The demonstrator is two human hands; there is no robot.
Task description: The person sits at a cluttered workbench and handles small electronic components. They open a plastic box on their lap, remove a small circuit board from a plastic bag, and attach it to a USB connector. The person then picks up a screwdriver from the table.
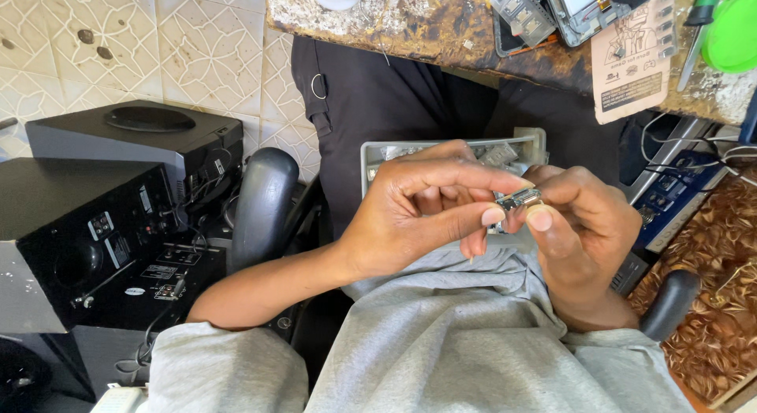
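Two hands: left hand [418,212], right hand [579,224] both pinch one small metal connector [519,198]; two black speakers [118,192] left.

Bright even daylight, soft shadows, sharp focus, edges bowed.

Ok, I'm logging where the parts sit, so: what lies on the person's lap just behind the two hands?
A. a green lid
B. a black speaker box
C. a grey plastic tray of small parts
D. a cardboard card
C: the grey tray rests on the lap right behind the left hand and right hand, which pinch a small metal part between them.
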